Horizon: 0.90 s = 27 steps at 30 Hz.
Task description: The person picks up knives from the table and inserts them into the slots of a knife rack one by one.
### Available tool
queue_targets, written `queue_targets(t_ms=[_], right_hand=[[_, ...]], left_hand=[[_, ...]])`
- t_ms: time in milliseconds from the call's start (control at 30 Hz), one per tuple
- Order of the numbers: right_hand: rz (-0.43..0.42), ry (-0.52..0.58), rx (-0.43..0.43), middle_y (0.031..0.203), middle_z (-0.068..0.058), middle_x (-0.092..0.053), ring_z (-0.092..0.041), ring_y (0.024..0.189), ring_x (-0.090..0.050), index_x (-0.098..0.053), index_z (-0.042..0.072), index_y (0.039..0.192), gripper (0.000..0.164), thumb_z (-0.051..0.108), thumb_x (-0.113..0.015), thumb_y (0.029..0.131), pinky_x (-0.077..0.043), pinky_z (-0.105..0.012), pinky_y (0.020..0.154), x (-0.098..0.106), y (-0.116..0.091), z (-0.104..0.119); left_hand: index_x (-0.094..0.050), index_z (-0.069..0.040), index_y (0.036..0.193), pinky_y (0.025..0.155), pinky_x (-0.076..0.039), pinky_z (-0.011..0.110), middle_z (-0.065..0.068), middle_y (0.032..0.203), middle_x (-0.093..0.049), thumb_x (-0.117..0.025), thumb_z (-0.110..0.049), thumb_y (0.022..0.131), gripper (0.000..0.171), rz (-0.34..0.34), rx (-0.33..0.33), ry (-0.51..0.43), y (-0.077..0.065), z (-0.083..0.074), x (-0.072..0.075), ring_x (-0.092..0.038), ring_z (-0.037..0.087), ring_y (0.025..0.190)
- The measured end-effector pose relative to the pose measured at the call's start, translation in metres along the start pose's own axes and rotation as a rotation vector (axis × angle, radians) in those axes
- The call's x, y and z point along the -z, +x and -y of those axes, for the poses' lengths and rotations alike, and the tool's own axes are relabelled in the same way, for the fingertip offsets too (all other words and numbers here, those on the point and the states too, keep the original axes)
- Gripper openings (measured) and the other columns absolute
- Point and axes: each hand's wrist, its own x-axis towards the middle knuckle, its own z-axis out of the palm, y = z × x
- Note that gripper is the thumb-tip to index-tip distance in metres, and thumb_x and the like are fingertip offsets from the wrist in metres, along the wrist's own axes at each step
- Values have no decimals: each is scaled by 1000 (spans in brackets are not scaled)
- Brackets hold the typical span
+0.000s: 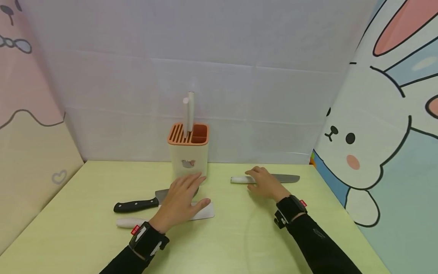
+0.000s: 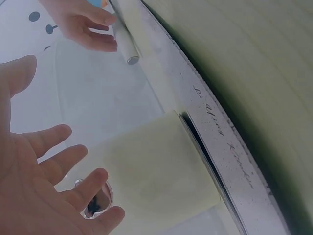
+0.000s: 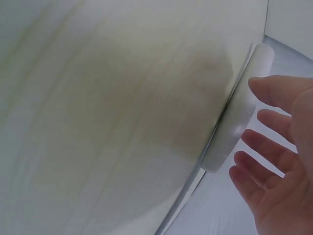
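My left hand, fingers spread, is over two knives lying on the table. One is a black-handled knife whose blade it partly covers. The other is a white-handled knife with a white blade that bears script lettering in the left wrist view. At the right, my right hand hovers around the handle of a grey-bladed knife. In the right wrist view its thumb and fingers lie loosely beside that white handle, not wrapped round it.
A cream knife holder with an orange slotted top stands at the table's back edge. Two white handles stick up from it. Behind rises a pale cloth wall, and a rabbit-print sheet hangs at the right.
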Motion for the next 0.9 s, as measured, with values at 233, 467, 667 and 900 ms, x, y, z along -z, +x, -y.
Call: queue_targets(t_ms=[233,467,667,900], right_hand=[[-26,-37,48,123,-21,-65,-40,110,-62,-67,-3,134,38,3,-74,97,-54,-52,97,-7,4,-4],[-50,-79,57,115,-17,-66,-36,101,-63,-70,-1,129,34,-1,-73,95,-56,-49,91,-12,7,-6],[-57,-77,47,109,-16,-66,-36,99,-64,-71,0,125,32,-4,-75,93,-56,-49,90,-14,11,-7],[-49,-84,21,108,-17,-68,-38,100,-66,-71,-1,124,31,-6,-74,94,-57,-50,92,-13,12,-5]], left_hand=[[-52,-8,157,120,-30,70,15,163,-48,-74,-49,98,75,-2,6,-10,-1,0,0,-44,41,148],[-52,-8,156,120,-30,70,15,163,-48,-73,-50,99,74,-4,8,-11,-1,1,1,-44,41,148],[-52,-8,157,121,-29,69,15,163,-47,-73,-50,99,74,0,10,-16,-1,2,0,-43,40,149],[-52,-8,157,121,-29,69,15,163,-47,-72,-49,100,73,-1,7,-16,-1,4,0,-43,41,148]])
